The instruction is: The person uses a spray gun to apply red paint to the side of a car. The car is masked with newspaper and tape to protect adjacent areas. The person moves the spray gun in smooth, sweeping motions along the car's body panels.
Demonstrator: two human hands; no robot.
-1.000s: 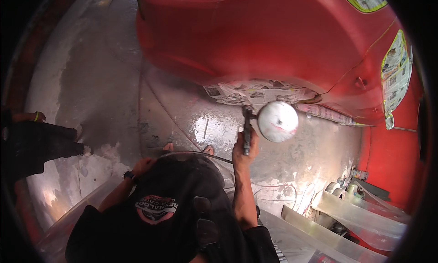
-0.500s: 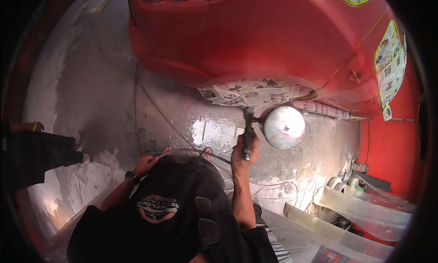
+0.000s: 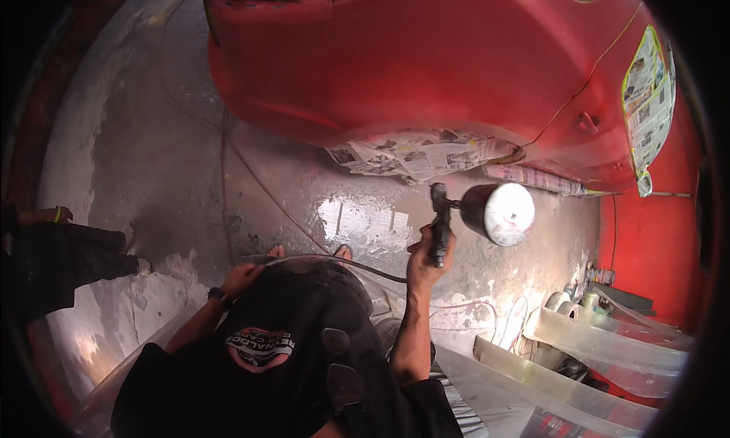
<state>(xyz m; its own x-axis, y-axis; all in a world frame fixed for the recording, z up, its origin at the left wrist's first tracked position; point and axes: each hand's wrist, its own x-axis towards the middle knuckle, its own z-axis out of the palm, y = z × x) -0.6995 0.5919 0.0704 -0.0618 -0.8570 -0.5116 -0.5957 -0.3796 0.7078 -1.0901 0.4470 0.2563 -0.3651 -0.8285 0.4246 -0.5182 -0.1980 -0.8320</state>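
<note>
I hold a dark spray gun [image 3: 439, 210] upright in my right hand [image 3: 430, 261], with a round cup [image 3: 508, 214], white on top and dark at the side, attached to its right. My left hand [image 3: 243, 277] is closed on an air hose [image 3: 312, 255] at waist height, which runs across toward my right hand. Beyond the gun stands a matte red car body [image 3: 403, 65], its lower opening covered with newspaper [image 3: 403, 153] and its windows or lamps masked with newspaper and yellow tape [image 3: 645, 107]. The gun does not touch the car.
Another person in dark clothes [image 3: 61, 263] stands at the left. Hoses [image 3: 257, 178] lie on the wet, patchy concrete floor [image 3: 152, 179]. At the lower right are translucent panels [image 3: 601, 350], round items [image 3: 566, 305] and assorted clutter. A red surface [image 3: 646, 255] is at the right.
My right hand and the gun have moved right and slightly down, and the cup now shows more of its dark side. The car sits a little higher and further left in the picture.
</note>
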